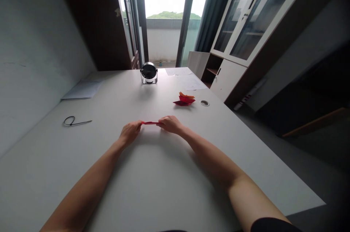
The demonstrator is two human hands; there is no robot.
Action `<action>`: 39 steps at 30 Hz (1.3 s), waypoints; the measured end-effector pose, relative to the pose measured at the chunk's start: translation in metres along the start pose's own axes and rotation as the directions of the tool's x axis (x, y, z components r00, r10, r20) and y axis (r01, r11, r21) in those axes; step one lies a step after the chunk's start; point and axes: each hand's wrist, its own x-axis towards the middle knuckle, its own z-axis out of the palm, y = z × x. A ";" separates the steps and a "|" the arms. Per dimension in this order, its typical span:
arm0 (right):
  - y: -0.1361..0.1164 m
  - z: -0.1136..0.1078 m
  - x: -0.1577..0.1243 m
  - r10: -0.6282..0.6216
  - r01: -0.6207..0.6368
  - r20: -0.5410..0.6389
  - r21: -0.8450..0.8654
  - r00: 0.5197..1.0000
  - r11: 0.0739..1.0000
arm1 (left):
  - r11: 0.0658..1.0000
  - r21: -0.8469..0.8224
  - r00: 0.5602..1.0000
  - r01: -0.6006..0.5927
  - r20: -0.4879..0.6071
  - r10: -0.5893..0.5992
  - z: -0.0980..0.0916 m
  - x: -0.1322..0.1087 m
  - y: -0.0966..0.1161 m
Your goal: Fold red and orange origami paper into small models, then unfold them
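Observation:
A narrow strip of folded red paper (150,123) is stretched level between my two hands, just over the white table (153,188). My left hand (130,132) pinches its left end, and my right hand (171,124) grips the right end. Fingers partly cover both ends, so the paper's full shape is hidden. Beyond my right hand lies a small pile of folded paper pieces, red (186,101) below and orange (186,95) on top.
A small round black-and-silver fan-like device (149,73) stands at the far edge. White sheets (191,82) lie far right, more paper (82,89) far left. A black cable tie (78,122) rests at left. A round cable hole (204,103) is near the right edge, with a cabinet (228,75) beyond.

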 end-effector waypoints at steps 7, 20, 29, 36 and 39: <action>0.039 -0.010 -0.006 0.207 -0.206 0.022 -0.037 0.978 0.978 | 0.986 -0.127 0.994 0.112 0.010 -0.112 0.000 0.004 -0.013; 0.074 -0.030 -0.013 0.659 -0.674 -0.147 -0.216 0.738 0.707 | 0.994 -0.105 0.994 0.026 -0.104 -0.037 0.009 0.007 -0.030; 0.016 0.020 0.005 0.071 -0.075 -0.181 -0.011 0.981 0.997 | 0.995 0.096 0.999 -0.017 -0.049 0.022 0.017 0.012 -0.028; 0.018 0.044 0.015 0.008 -0.009 -0.039 -0.014 0.999 1.000 | 0.982 0.164 0.979 -0.094 0.192 0.062 0.021 0.021 -0.036; 0.019 0.043 0.015 -0.006 0.006 0.002 -0.024 1.000 1.000 | 0.978 0.167 0.969 -0.125 0.232 0.084 0.021 0.026 -0.036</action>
